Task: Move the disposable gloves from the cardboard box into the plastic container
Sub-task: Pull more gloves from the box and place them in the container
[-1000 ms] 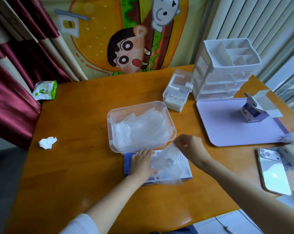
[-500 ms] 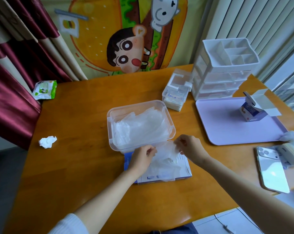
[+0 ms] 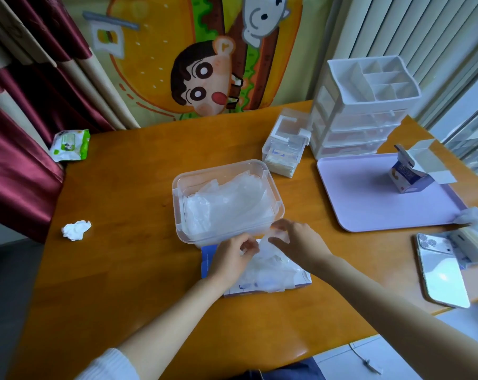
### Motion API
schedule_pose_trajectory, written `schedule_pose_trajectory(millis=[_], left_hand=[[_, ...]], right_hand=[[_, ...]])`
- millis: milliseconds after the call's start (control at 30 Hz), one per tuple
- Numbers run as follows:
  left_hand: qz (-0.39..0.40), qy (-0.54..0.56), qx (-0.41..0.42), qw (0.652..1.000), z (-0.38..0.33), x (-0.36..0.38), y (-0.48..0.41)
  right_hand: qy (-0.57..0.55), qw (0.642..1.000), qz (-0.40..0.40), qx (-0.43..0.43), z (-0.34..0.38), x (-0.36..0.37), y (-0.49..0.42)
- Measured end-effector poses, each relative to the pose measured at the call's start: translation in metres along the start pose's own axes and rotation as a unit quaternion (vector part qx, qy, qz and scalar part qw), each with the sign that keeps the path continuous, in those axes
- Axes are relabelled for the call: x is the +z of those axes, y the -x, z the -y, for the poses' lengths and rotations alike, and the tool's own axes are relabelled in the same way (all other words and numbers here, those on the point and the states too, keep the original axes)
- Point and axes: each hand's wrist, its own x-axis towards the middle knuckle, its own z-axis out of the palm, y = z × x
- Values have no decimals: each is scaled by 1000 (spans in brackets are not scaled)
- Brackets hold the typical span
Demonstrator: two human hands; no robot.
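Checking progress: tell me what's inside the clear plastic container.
A loose pile of thin clear gloves fills the container. Whatever lies beneath them is covered.

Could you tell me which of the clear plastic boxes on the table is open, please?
The large central plastic container, lidless with gloves inside; the small clear box by the drawer unit looks lidded.

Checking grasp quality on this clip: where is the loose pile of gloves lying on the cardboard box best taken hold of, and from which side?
Pinch the raised far edge of the loose gloves from above, as the left hand and right hand do. The film lies limp and flat on the cardboard box, and that edge sits nearest the plastic container.
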Motion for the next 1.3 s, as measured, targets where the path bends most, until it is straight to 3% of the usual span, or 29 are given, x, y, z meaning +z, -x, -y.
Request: schedule_pose_trajectory(millis=[133,233,400,500,800,1067,1300], left_hand=[[43,-79,53,995,4,1,5],[89,-193,86,973,11,0,9],[112,-257,83,956,16,-4,12],[178,-331,111,920,19,-4,17],[251,-370,134,885,21,0,18],[257,-434,136,853,21,14,13],[235,-442,142,854,17,16,12]], right_hand=[[22,997,57,50,-3,6,-6],[-8,998,42,51,-2,4,-7],[-76,993,32,84,-8,0,-10],[-101,989,-6,104,-13,-5,-14],[-9,996,43,77,-12,1,-2],[-67,996,-45,42,-7,-17,-2],[-126,967,-223,17,10,-73,-12]])
